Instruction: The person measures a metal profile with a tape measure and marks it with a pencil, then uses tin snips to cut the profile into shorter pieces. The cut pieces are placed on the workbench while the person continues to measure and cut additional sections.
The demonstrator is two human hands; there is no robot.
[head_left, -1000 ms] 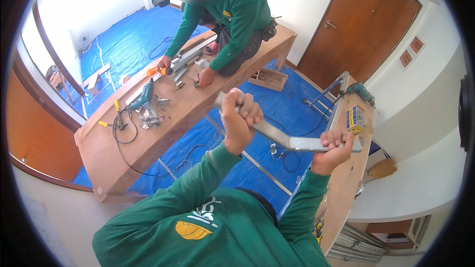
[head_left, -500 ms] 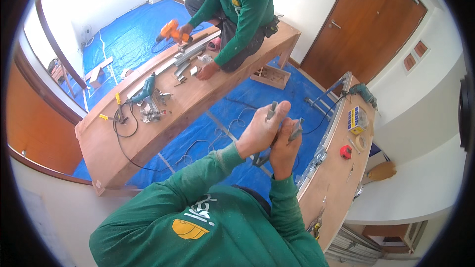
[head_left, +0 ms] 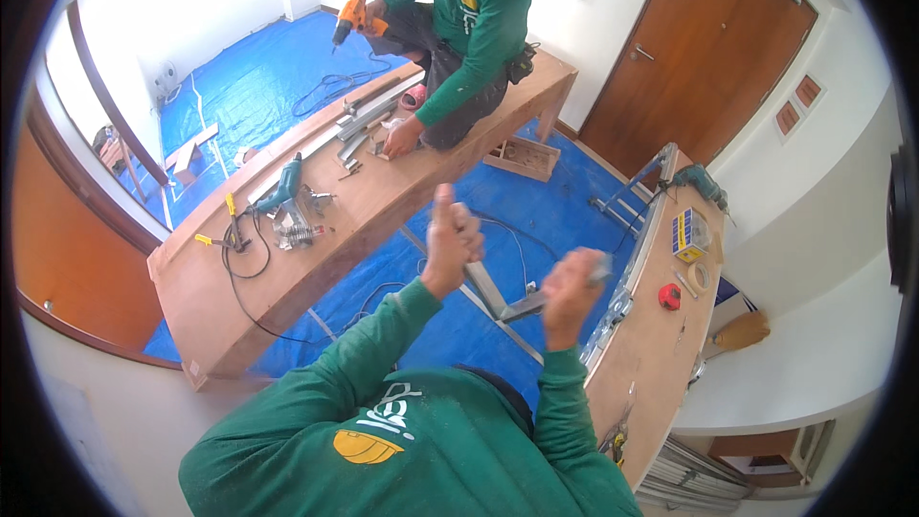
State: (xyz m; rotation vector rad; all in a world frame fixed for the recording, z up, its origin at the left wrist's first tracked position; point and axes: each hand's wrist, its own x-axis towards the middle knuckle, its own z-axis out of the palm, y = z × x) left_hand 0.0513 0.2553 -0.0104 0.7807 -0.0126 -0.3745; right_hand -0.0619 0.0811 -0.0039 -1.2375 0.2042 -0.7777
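A grey metal channel, bent into a V with its corner pointing down, hangs between my two hands. One arm of it rises into my left hand, whose fingers are wrapped round it with the thumb up. The other arm runs into my right hand, closed in a fist, and a short grey end shows past the knuckles. My fingers hide the parts of the channel inside both grips, and the right hand is slightly blurred.
A co-worker crouches on the long wooden bench with an orange drill. On that bench lie a teal drill and metal strips. The right-hand board carries a red tape measure and another drill. Blue sheeting covers the floor.
My hands have moved apart, the left one leftward and the right one slightly right. The channel's V has opened wider between them. The co-worker has raised the orange drill.
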